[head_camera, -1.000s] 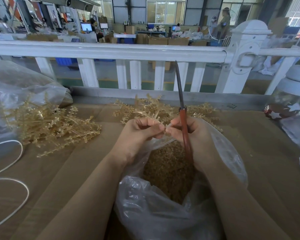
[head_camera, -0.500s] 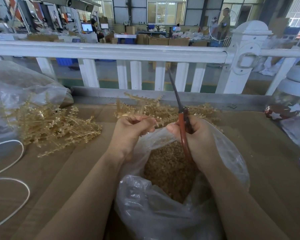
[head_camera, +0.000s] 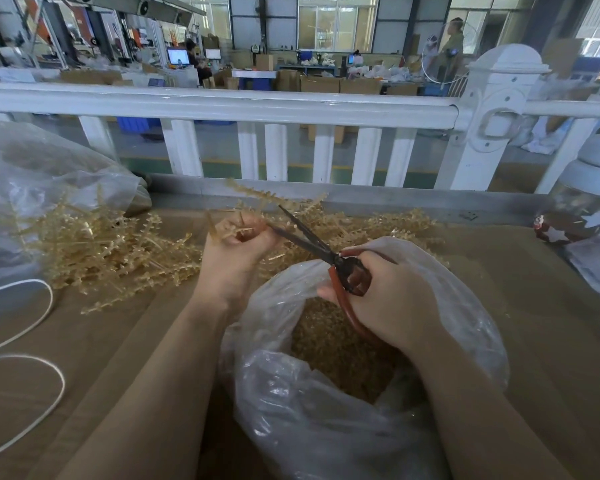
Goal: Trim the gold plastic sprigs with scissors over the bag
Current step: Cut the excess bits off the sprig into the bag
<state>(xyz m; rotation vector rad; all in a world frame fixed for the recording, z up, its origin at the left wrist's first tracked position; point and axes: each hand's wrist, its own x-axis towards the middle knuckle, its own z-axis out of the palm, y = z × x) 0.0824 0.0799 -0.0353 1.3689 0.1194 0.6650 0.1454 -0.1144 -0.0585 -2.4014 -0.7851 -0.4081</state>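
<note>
My left hand [head_camera: 234, 249] grips a gold plastic sprig [head_camera: 257, 197] that sticks up and to the right behind my fingers. My right hand [head_camera: 392, 292] holds red-handled scissors [head_camera: 329, 256] with its fingers through the loops. The dark blades are parted and point up-left, their tips beside the sprig at my left hand. Below both hands sits a clear plastic bag [head_camera: 326, 427], its mouth wide, holding a mass of small gold trimmings [head_camera: 336, 351].
A pile of gold sprigs [head_camera: 101, 251] lies on the brown table at left, more [head_camera: 378, 226] behind the bag. A large clear bag [head_camera: 32, 174] fills the far left, a white cord [head_camera: 21, 358] loops below it. A white railing [head_camera: 222, 105] runs behind. A jar [head_camera: 586, 216] stands right.
The scissors swung from upright to pointing up-left and the blades parted. My left hand moved left and up with a sprig, away from my right hand.
</note>
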